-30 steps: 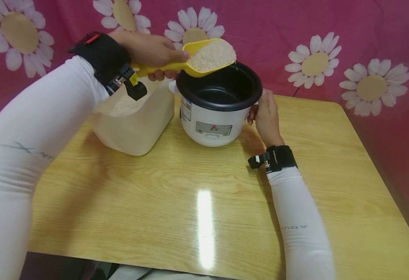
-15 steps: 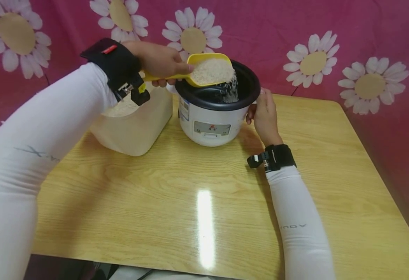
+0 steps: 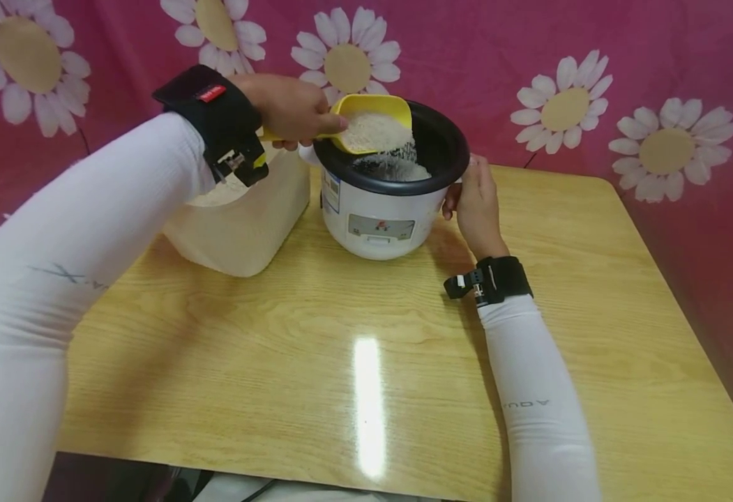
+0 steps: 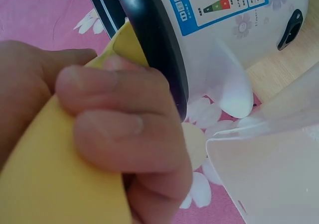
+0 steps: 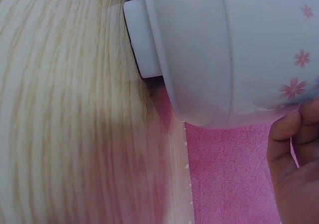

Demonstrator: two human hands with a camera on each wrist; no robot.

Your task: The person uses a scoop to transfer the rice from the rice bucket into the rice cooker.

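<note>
Over white, black-rimmed cooker (image 3: 372,204) | yellow scoop (image 3: 380,104), tilted | pale grains (image 3: 375,131) falling

In the head view, we lose most of the scoop handle (image 4: 65,169) behind the left hand (image 3: 293,110) and cannot read the cooker panel (image 3: 381,228). At four o'clock, the right wrist view crops the right hand (image 5: 299,164).

Some rice (image 3: 399,169) has poured from scoop (image 3: 379,104) into cooker (image 3: 372,204).
</note>
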